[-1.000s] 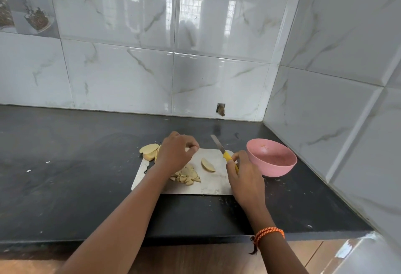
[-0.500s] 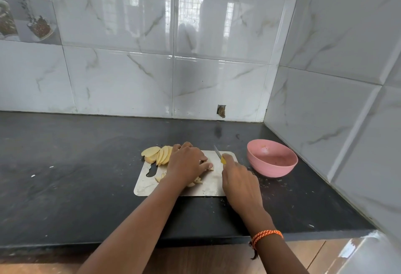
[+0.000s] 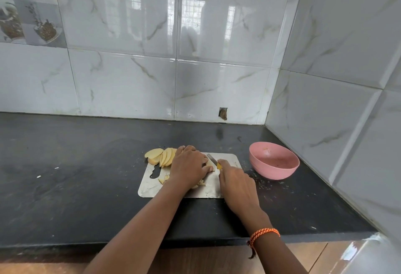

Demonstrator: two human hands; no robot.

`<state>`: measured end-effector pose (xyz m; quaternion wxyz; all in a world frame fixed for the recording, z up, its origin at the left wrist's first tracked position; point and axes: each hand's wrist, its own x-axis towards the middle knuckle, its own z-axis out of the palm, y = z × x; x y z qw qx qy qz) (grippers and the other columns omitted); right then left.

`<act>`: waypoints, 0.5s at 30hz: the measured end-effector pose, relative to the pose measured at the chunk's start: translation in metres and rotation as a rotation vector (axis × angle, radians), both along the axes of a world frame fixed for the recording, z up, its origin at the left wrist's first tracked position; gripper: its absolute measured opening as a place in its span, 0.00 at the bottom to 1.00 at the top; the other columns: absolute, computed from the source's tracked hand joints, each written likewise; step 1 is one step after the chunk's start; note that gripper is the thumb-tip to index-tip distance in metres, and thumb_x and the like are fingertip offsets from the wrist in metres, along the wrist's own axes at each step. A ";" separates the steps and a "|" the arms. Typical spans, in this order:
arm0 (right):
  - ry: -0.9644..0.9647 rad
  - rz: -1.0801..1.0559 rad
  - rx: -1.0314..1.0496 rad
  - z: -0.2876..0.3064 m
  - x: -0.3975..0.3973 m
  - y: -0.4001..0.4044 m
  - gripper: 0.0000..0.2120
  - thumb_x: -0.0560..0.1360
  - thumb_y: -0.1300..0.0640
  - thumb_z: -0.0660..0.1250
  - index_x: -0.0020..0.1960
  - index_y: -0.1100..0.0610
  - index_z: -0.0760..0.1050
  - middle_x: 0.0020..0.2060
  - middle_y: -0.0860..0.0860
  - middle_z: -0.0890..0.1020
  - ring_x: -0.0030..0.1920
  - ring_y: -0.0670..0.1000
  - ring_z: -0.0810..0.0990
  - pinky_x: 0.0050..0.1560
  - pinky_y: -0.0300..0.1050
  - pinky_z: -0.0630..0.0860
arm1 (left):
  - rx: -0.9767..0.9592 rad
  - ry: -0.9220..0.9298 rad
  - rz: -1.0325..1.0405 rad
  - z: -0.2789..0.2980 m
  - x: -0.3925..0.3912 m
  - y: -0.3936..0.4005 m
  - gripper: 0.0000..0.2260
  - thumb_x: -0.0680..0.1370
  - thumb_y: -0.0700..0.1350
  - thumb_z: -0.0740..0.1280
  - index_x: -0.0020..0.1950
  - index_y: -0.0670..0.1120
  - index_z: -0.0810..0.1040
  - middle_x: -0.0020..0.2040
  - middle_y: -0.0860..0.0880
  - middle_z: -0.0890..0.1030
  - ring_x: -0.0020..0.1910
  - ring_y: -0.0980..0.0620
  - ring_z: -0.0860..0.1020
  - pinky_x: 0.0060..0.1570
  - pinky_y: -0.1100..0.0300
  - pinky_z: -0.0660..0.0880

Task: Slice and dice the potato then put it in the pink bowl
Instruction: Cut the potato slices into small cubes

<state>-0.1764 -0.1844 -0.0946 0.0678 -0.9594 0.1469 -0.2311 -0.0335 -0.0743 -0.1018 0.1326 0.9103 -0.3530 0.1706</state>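
Note:
A steel cutting board (image 3: pixel 149 188) lies on the black counter. Several potato slices (image 3: pixel 161 156) lean in a row at its far left corner. Small diced bits (image 3: pixel 163 180) lie near the board's middle, mostly hidden under my left hand (image 3: pixel 188 166), which presses down on a potato slice that barely shows. My right hand (image 3: pixel 235 183) grips a yellow-handled knife (image 3: pixel 213 161), its blade lying against my left fingers over the slice. The pink bowl (image 3: pixel 273 163) stands just right of the board and holds no potato.
The black counter (image 3: pixel 76 176) runs left and ends at a front edge near me. Tiled walls close the back and the right side right behind the bowl. Potato crumbs dot the counter between board and bowl.
My left hand moved from the slice row to the board's middle and came down on a loose slice. My right hand brought the knife in against it.

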 end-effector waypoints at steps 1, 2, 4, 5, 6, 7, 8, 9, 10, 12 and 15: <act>0.006 -0.001 -0.011 0.000 0.000 0.001 0.15 0.85 0.52 0.51 0.71 0.46 0.65 0.50 0.54 0.83 0.48 0.60 0.82 0.39 0.51 0.67 | -0.001 0.007 0.000 -0.001 0.001 0.000 0.18 0.81 0.65 0.65 0.61 0.58 0.87 0.57 0.58 0.85 0.66 0.53 0.74 0.74 0.51 0.62; 0.010 -0.003 -0.022 0.000 0.000 0.001 0.15 0.85 0.52 0.51 0.70 0.46 0.65 0.49 0.53 0.82 0.48 0.59 0.82 0.39 0.51 0.66 | -0.001 0.013 0.000 -0.002 0.001 0.000 0.17 0.81 0.64 0.65 0.60 0.58 0.87 0.57 0.59 0.85 0.66 0.53 0.73 0.74 0.51 0.62; 0.012 -0.004 -0.037 0.000 0.000 0.001 0.14 0.84 0.52 0.52 0.68 0.47 0.67 0.48 0.53 0.83 0.46 0.59 0.82 0.38 0.51 0.68 | 0.000 0.026 0.001 -0.004 0.001 0.000 0.16 0.81 0.63 0.64 0.58 0.57 0.87 0.59 0.59 0.85 0.66 0.52 0.73 0.74 0.50 0.62; 0.012 -0.004 -0.037 -0.001 0.000 0.001 0.13 0.84 0.52 0.53 0.67 0.47 0.69 0.47 0.54 0.83 0.46 0.59 0.82 0.38 0.51 0.70 | 0.002 0.032 0.001 -0.004 0.001 0.000 0.16 0.82 0.62 0.64 0.58 0.56 0.87 0.60 0.59 0.84 0.67 0.52 0.72 0.74 0.50 0.61; 0.013 -0.002 -0.036 -0.001 0.001 0.001 0.13 0.84 0.52 0.53 0.66 0.47 0.70 0.47 0.54 0.83 0.46 0.59 0.82 0.39 0.52 0.72 | 0.005 0.034 0.002 -0.004 0.000 0.000 0.16 0.82 0.62 0.64 0.59 0.56 0.87 0.62 0.59 0.83 0.67 0.51 0.72 0.74 0.49 0.61; 0.015 0.004 -0.035 -0.001 0.001 0.001 0.14 0.83 0.51 0.54 0.65 0.48 0.71 0.46 0.54 0.83 0.46 0.59 0.82 0.40 0.52 0.74 | 0.007 0.034 0.004 -0.004 -0.001 0.000 0.16 0.82 0.62 0.64 0.60 0.56 0.87 0.63 0.59 0.83 0.68 0.51 0.71 0.75 0.49 0.61; 0.020 0.009 -0.035 -0.001 0.002 0.002 0.14 0.83 0.51 0.54 0.65 0.48 0.72 0.46 0.55 0.83 0.46 0.59 0.82 0.41 0.52 0.75 | 0.010 0.035 0.007 -0.003 -0.002 0.000 0.17 0.82 0.61 0.64 0.62 0.56 0.86 0.64 0.59 0.82 0.69 0.50 0.71 0.76 0.48 0.60; 0.027 0.013 -0.034 -0.001 0.002 0.003 0.14 0.82 0.51 0.55 0.65 0.48 0.72 0.46 0.55 0.83 0.46 0.59 0.82 0.42 0.52 0.76 | 0.012 0.039 0.010 -0.002 -0.003 0.000 0.17 0.83 0.62 0.64 0.64 0.56 0.86 0.65 0.58 0.82 0.69 0.50 0.71 0.76 0.48 0.60; 0.030 0.015 -0.030 -0.001 0.002 0.005 0.14 0.82 0.50 0.55 0.64 0.48 0.73 0.46 0.55 0.83 0.46 0.59 0.82 0.43 0.52 0.77 | 0.016 0.043 0.015 -0.002 -0.003 -0.001 0.18 0.83 0.62 0.63 0.65 0.56 0.85 0.66 0.58 0.81 0.70 0.49 0.71 0.77 0.47 0.60; 0.022 0.020 -0.013 -0.001 0.001 0.007 0.13 0.81 0.50 0.55 0.62 0.49 0.74 0.44 0.54 0.82 0.45 0.59 0.81 0.43 0.53 0.78 | 0.025 0.045 0.025 -0.002 -0.003 -0.001 0.19 0.83 0.62 0.63 0.66 0.55 0.85 0.66 0.57 0.81 0.70 0.49 0.71 0.77 0.46 0.60; 0.012 0.018 0.017 0.000 -0.007 0.010 0.12 0.81 0.50 0.56 0.59 0.49 0.74 0.43 0.53 0.81 0.44 0.58 0.80 0.42 0.52 0.76 | 0.037 0.042 0.044 -0.004 -0.002 -0.003 0.21 0.82 0.63 0.62 0.66 0.54 0.85 0.65 0.57 0.81 0.69 0.50 0.71 0.75 0.46 0.60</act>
